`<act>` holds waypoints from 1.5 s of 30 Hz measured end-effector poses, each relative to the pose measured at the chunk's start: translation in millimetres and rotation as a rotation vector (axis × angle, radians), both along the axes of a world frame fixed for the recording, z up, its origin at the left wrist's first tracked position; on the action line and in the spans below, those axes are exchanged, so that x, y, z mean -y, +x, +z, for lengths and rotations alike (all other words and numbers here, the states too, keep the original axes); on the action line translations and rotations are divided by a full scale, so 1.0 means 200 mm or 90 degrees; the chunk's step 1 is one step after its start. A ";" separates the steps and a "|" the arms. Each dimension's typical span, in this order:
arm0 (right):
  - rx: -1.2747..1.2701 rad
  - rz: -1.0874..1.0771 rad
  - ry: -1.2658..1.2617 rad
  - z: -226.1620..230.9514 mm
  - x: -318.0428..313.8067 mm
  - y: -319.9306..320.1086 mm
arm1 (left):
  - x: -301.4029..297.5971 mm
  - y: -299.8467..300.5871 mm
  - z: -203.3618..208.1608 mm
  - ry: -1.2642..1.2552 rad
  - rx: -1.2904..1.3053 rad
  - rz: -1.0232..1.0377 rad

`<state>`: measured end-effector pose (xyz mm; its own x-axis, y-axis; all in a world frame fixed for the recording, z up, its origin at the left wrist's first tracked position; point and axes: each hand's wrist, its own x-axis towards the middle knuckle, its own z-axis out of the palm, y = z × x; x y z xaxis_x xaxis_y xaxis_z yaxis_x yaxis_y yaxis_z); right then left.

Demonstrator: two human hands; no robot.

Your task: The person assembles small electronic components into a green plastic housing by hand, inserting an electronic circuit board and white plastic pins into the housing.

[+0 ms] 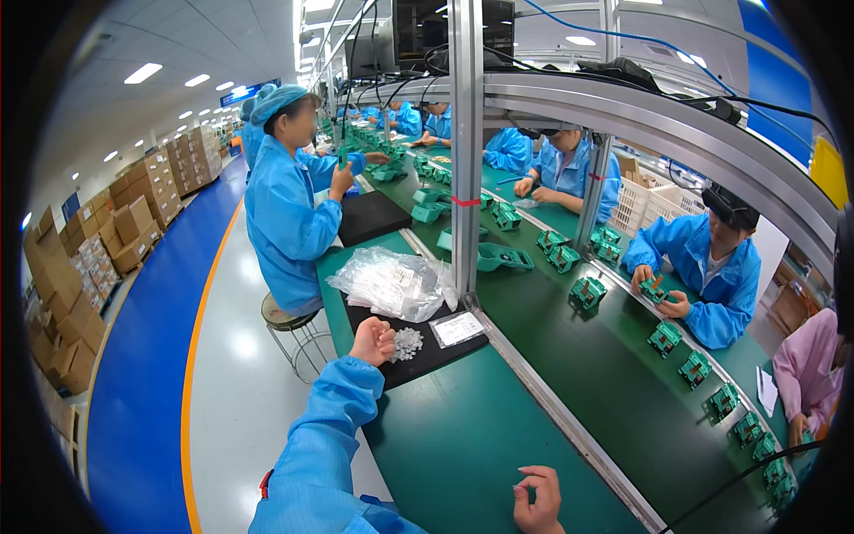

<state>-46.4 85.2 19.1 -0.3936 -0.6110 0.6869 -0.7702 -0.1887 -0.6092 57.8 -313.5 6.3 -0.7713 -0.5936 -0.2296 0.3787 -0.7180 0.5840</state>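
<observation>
My left hand [372,343] is closed, fingers curled in, at the left edge of a black foam mat [418,369]. What it holds, if anything, is hidden. Right beside it lies a heap of small translucent plastic pieces [407,344]. Behind them a large clear plastic bag [391,283] rests crumpled on the mat. A small bag with a white label [457,329] lies to the right of the heap. Low in the picture, my right hand [537,501] hovers over the green bench [449,436], fingers loosely bent and apart, with nothing visible in them.
A metal post [466,160] rises beyond the mat. Past a metal rail, green assemblies [587,292] line a conveyor belt [551,325], with green housings [503,257] nearer the post. Co-workers in blue [289,214] sit left and across. Stacked cartons [133,222] stand far left.
</observation>
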 end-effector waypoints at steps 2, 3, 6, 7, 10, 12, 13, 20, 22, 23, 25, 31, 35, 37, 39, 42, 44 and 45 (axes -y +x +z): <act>0.001 0.003 -0.002 0.00 0.00 0.01 | 0.00 0.01 0.01 -0.002 -0.010 -0.010; 0.011 0.005 -0.001 0.00 0.00 0.01 | 0.01 0.02 0.00 -0.003 -0.008 -0.008; 0.015 0.010 -0.001 -0.01 0.01 0.00 | 0.01 0.00 0.00 0.034 -0.023 0.003; 0.010 0.006 0.002 -0.01 0.00 0.00 | -0.01 -0.01 0.01 0.018 0.004 0.026; 0.045 0.008 -0.032 -0.09 0.04 -0.04 | 0.01 -0.01 -0.01 -0.013 -0.003 0.011; 0.057 0.014 -0.028 -0.11 0.03 -0.04 | 0.03 0.01 -0.04 -0.029 -0.037 -0.025; 0.068 0.021 -0.025 -0.09 0.04 -0.03 | 0.04 0.01 -0.05 -0.033 -0.074 -0.054; 0.011 0.006 0.002 0.00 0.01 0.00 | -0.05 -0.02 -0.01 -0.032 -0.031 0.171; 0.007 0.004 -0.002 0.01 0.01 0.00 | -0.05 -0.02 -0.02 -0.014 -0.057 0.198; 0.006 0.004 -0.004 0.00 0.01 0.00 | -0.06 -0.02 -0.02 0.004 -0.082 0.224; 0.007 -0.002 -0.008 -0.01 0.01 0.00 | -0.10 -0.04 -0.01 0.004 -0.097 0.249; -0.007 -0.020 -0.012 0.00 0.01 0.00 | -0.18 -0.12 0.06 0.028 -0.126 0.241; 0.017 -0.025 -0.007 0.00 0.01 -0.01 | -0.27 -0.28 0.14 0.057 -0.169 0.156; 0.049 -0.035 0.020 0.01 0.00 -0.01 | -0.26 -0.39 0.16 0.023 -0.159 0.045; 0.052 -0.039 0.016 0.01 0.01 -0.03 | -0.25 -0.55 0.24 0.009 -0.095 0.035; 0.074 -0.058 0.019 0.00 0.01 -0.03 | -0.24 -0.84 0.31 -0.180 0.005 -0.045; 0.085 -0.080 0.026 -0.01 0.00 -0.04 | -0.19 -1.07 0.33 -0.216 0.051 -0.056; 0.104 -0.090 0.029 -0.01 0.00 -0.04 | -0.14 -1.18 0.31 -0.257 0.086 -0.078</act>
